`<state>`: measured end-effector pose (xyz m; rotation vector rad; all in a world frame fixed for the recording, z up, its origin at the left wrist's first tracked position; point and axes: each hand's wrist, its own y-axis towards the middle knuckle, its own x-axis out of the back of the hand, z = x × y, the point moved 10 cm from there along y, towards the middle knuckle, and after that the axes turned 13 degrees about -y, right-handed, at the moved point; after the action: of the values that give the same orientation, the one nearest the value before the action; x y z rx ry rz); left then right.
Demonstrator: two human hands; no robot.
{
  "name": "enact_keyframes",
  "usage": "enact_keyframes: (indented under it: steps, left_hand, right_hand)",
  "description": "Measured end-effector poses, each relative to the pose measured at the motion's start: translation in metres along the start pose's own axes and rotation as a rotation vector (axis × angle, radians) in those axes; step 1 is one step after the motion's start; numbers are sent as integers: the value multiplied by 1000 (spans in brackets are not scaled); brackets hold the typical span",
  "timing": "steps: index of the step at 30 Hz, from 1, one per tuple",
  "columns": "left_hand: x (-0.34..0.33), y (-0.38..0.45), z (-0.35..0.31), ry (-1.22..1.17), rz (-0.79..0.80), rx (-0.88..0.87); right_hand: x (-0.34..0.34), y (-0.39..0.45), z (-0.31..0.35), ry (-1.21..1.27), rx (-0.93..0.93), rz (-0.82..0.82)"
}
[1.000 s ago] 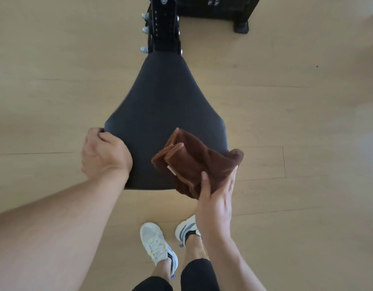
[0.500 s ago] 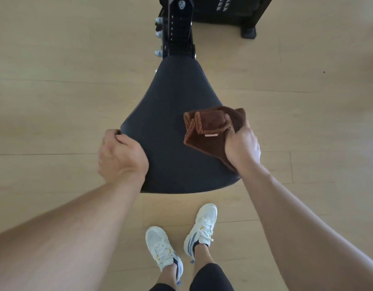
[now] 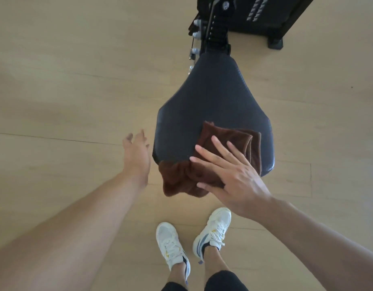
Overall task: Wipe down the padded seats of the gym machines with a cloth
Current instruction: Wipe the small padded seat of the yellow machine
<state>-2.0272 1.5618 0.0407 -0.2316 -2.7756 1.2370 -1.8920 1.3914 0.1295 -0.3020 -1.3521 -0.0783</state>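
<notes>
A black padded seat point(image 3: 212, 97), narrow at the far end and wide toward me, fills the middle of the view. A folded brown cloth point(image 3: 229, 137) lies on its near right part, and one end hangs over the near edge. My right hand point(image 3: 229, 175) lies flat on the cloth with fingers spread, pressing it onto the seat. My left hand point(image 3: 137, 156) hovers just left of the seat's near corner, fingers apart and blurred, touching nothing.
The seat is mounted on a black post with silver knobs point(image 3: 218, 24), and a black machine base point(image 3: 265, 13) stands behind it at the top right. Light wooden floor surrounds the seat. My white shoes point(image 3: 170, 242) stand just below its near edge.
My left hand has let go of the seat's near left corner and moved off to the left. My right hand has flattened onto the cloth and slid it toward the near edge.
</notes>
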Motion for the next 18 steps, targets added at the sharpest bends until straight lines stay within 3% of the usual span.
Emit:
enact_keyframes:
  steps: [4, 9, 18]
  left_hand:
    - [65, -6, 46, 35, -108, 24]
    - [82, -27, 73, 44, -169, -30]
    - [44, -57, 0, 56, -307, -293]
  right_hand:
    - [-13, 25, 34, -230, 102, 48]
    - [-10, 67, 60, -209, 41, 48]
    - [-1, 173, 47, -86, -124, 121]
